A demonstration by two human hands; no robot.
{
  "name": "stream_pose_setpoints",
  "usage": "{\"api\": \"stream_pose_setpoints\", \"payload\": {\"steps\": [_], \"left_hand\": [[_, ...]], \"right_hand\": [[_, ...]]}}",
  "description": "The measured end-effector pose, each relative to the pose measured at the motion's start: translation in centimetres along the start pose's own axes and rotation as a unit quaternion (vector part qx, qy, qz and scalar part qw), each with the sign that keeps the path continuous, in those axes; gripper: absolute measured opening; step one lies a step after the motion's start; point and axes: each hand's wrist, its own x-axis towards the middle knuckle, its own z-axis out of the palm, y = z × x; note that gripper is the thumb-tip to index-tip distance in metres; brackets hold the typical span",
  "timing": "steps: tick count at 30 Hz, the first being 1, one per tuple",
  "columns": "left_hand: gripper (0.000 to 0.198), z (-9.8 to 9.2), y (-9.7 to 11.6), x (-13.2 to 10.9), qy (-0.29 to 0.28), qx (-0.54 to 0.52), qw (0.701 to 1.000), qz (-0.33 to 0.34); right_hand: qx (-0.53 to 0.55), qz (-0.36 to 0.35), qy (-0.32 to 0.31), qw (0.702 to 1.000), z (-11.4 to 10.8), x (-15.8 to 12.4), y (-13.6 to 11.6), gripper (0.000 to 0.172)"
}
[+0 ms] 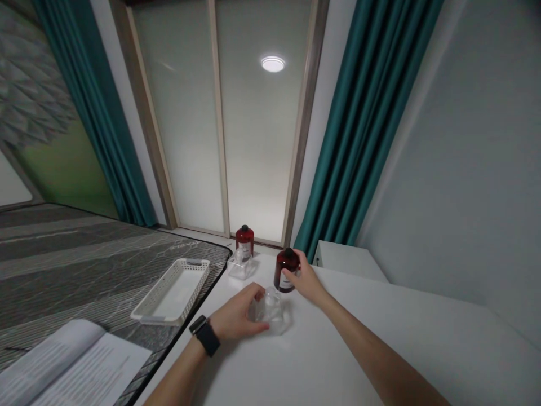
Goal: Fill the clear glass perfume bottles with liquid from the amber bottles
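On the white table (338, 349), my left hand (239, 317) has its fingers curved around the left side of a clear glass container (270, 309) with a rounded top. A dark red-brown bottle (284, 272) with a black cap and a pale label is gripped by my right hand (304, 279), just behind that container. Farther back on the left stand a second red-brown bottle (244, 237) and, in front of it, another clear container (240, 266). A black watch is on my left wrist.
Left of the table, a dark patterned surface (105, 254) bears a white perforated basket (147, 320) and an open book (97, 366). A low white cabinet (350, 260) stands behind the table. Teal curtains and sliding glass doors (257, 141) are beyond.
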Motion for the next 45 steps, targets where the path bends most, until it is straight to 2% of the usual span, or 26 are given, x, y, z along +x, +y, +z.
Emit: {"api": "stream_pose_setpoints", "payload": {"steps": [9,14,19,24,28,32,41,45], "left_hand": [[0.039,1.0,0.2,0.4,0.013,0.012,1.000,0.024],[0.039,2.4,0.6,0.9,0.027,-0.003,0.999,0.042],[0.041,3.6,1.0,1.8,0.011,-0.013,0.999,0.047],[0.040,4.0,2.3,3.4,-0.027,0.001,0.997,0.068],[0.040,4.4,3.1,5.1,-0.072,-0.011,0.994,0.079],[0.042,5.4,3.5,6.1,-0.084,-0.021,0.992,0.089],[0.057,8.7,3.5,5.2,-0.008,-0.075,0.992,0.105],[0.060,9.3,3.3,4.9,0.081,-0.026,0.994,0.071]], "right_hand": [[0.013,0.032,0.002,0.999,-5.4,-6.3,-2.0,0.056],[0.017,0.049,0.001,0.999,-7.4,-9.9,-2.8,0.057],[0.011,0.069,-0.005,0.998,-9.4,-13.0,-3.8,0.061],[-0.018,0.065,-0.008,0.998,-11.0,-14.3,-4.3,0.061],[-0.014,0.067,0.030,0.997,-11.3,-14.7,-3.5,0.064],[-0.011,0.069,0.058,0.996,-11.4,-15.1,-2.6,0.066],[-0.015,0.084,0.104,0.991,-12.0,-16.0,-2.3,0.064],[-0.016,0.083,0.111,0.990,-11.9,-16.6,-2.5,0.065]]}}
